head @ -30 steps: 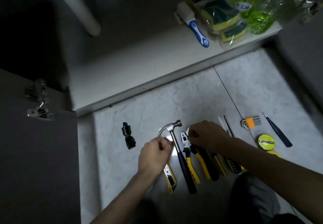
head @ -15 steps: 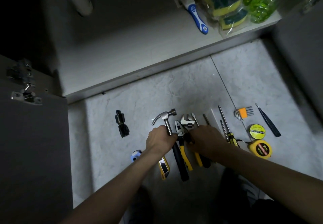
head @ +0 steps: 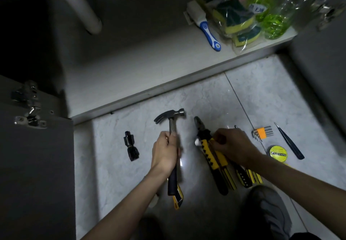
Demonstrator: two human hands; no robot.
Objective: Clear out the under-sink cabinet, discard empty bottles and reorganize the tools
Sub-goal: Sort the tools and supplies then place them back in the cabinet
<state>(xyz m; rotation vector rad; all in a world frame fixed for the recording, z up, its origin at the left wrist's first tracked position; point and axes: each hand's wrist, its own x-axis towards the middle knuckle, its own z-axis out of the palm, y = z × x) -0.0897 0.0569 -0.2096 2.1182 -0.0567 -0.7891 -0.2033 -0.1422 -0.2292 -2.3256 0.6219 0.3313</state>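
Head view: the left hand [head: 165,153] grips the hammer [head: 171,127] by its handle, head pointing toward the cabinet floor [head: 131,67]. The right hand [head: 234,146], fingers curled, apparently pinches the yellow-handled pliers [head: 207,146] lying on the floor tiles [head: 116,155]; contact is dim.

Pale marbled floor tiles [head: 131,165], with tools in a rough row: black bit holder [head: 131,148], yellow utility knife [head: 177,198], yellow-and-black pliers [head: 209,150], orange-clipped hex keys [head: 261,133], yellow tape roll [head: 278,153], black tweezers [head: 289,141]. Above, white cabinet shelf [head: 140,65] bearing blue-handled brush [head: 208,34], bagged sponges [head: 236,22], green bottles [head: 273,22].
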